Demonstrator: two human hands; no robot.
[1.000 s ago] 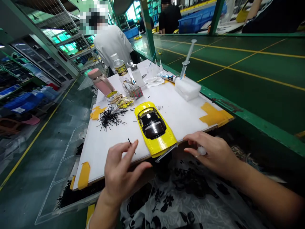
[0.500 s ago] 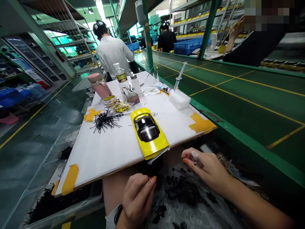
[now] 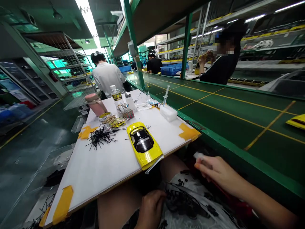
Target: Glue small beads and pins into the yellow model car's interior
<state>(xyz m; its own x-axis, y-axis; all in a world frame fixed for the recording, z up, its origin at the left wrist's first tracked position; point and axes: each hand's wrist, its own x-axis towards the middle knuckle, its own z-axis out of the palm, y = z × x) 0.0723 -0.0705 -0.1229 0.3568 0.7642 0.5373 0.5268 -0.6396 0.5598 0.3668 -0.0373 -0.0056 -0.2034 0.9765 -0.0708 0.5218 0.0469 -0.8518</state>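
Observation:
A yellow model car [image 3: 143,144] with a black roof lies on a white board [image 3: 111,165], its nearer end over the board's front edge. My left hand [image 3: 150,210] is down in my lap below the board, fingers curled on a clear bag of small black parts [image 3: 183,203]. My right hand [image 3: 218,173] hovers to the right of the board, fingers closed around a small clear bottle [image 3: 199,156]. A heap of thin black sticks [image 3: 100,137] lies left of the car.
At the board's far end stand a pink flask [image 3: 95,104], a water bottle [image 3: 116,95], a syringe [image 3: 165,94] in a white foam block [image 3: 168,113] and a snack bag. A green conveyor [image 3: 238,121] runs along the right. People work behind and across it.
Both hands have come off the board and dropped toward my lap. The view has tilted up, so the car and board sit lower and farther away.

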